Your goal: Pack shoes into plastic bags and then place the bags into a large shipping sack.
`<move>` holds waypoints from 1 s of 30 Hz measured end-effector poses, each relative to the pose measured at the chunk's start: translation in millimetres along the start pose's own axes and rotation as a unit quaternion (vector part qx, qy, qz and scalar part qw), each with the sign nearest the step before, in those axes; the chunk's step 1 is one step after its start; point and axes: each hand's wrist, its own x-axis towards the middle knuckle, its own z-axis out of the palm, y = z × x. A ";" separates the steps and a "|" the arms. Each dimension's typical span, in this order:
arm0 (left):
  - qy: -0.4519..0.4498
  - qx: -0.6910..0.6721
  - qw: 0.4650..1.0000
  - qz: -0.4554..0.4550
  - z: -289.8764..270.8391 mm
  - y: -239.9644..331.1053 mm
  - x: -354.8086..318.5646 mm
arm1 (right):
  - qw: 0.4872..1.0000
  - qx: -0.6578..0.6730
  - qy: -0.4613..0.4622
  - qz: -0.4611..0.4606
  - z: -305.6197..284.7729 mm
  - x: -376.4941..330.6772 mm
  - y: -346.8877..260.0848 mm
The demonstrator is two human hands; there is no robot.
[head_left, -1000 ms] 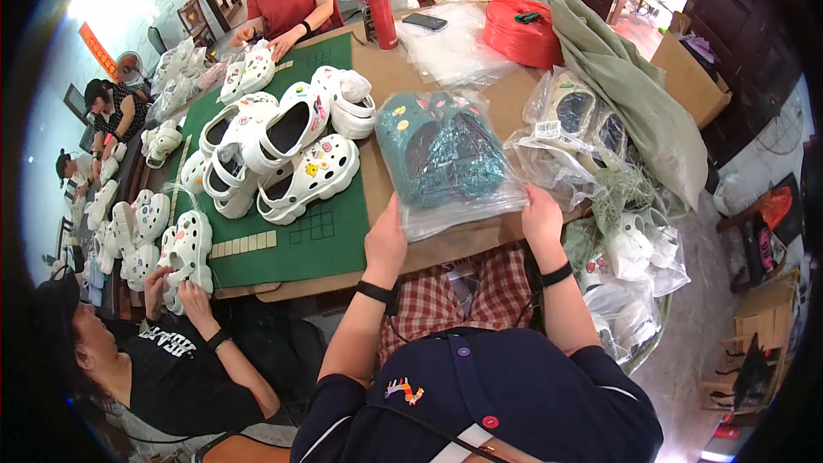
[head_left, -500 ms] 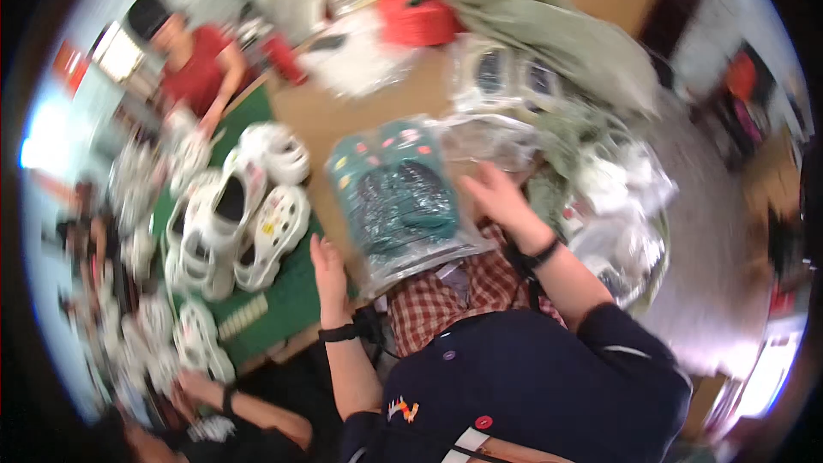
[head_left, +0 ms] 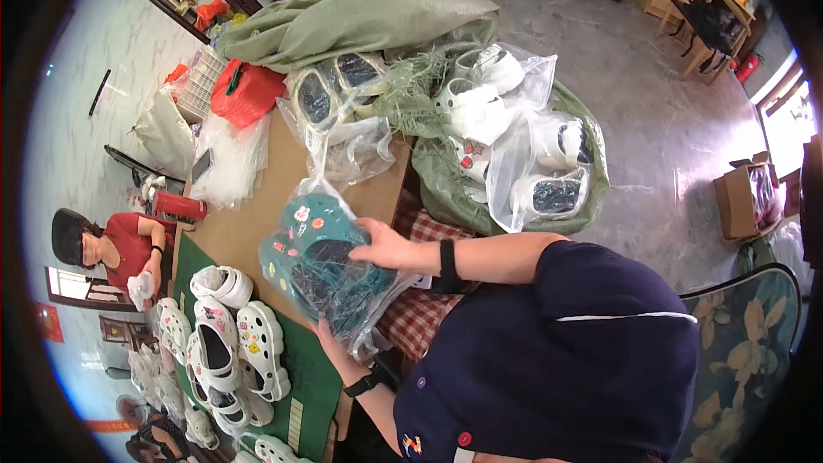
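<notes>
A clear plastic bag of teal clogs with small charms point(head_left: 319, 267) is lifted off the brown table point(head_left: 283, 180), tilted toward my lap. My right hand point(head_left: 386, 249) grips its upper right side, a black band on the wrist. My left hand point(head_left: 333, 345) holds the bag's lower edge from beneath, also with a black wristband. Both hands are closed on the bag.
White charm-decorated clogs point(head_left: 231, 339) lie on a green mat point(head_left: 313, 386) at the lower left. Bagged white and dark clogs point(head_left: 501, 133) fill a green sack on the floor to my right. More bagged clogs point(head_left: 330, 94), a red bag point(head_left: 244, 90) and a person in red point(head_left: 116, 244) sit further along the table.
The bag of teal clogs has come off the table toward my lap. My head has swung right, so the table now sits at the left.
</notes>
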 end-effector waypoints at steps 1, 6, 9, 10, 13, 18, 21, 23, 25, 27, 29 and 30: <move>-0.027 0.004 0.999 0.026 -5.4 -5.1 -1.5 | 0.980 0.153 -0.033 0.122 -10.1 -9.9 -12.0; -0.065 0.048 0.990 0.114 43.8 17.8 -34.5 | 0.944 0.295 -0.123 0.085 -64.7 -38.7 -29.9; -0.156 0.007 0.966 0.207 91.4 40.5 -50.2 | 0.898 0.414 -0.110 0.096 -128.9 -58.5 -64.8; -0.259 -0.097 0.942 0.190 103.0 46.1 -46.7 | 0.911 0.379 -0.087 0.136 -157.1 -73.8 -87.4; -0.166 0.266 0.917 0.246 152.0 28.6 -8.6 | 0.939 0.324 0.118 0.000 -224.5 -116.7 -83.6; -0.426 0.568 0.472 0.522 240.3 -29.1 29.6 | 0.845 0.467 0.225 -0.133 -302.8 -159.9 -111.8; -0.416 0.579 0.395 0.580 267.3 -78.3 49.6 | 0.887 0.350 0.254 -0.160 -364.3 -189.4 -99.5; -0.412 0.563 0.380 0.608 280.4 -85.3 58.8 | 0.898 0.294 0.283 -0.165 -386.8 -205.0 -101.1; -0.401 0.551 0.366 0.634 283.6 -84.5 63.4 | 0.887 0.314 0.309 -0.138 -397.6 -213.0 -104.8; -0.421 0.699 0.267 0.513 281.8 -69.9 64.4 | 0.895 0.297 0.312 -0.117 -415.4 -215.3 -109.0; -0.386 0.736 0.227 0.507 264.6 -61.4 74.2 | 0.914 0.229 0.310 -0.127 -415.0 -205.6 -117.8; -0.391 0.718 0.242 0.523 257.8 -45.8 75.2 | 0.927 0.181 0.302 -0.131 -399.4 -200.3 -137.6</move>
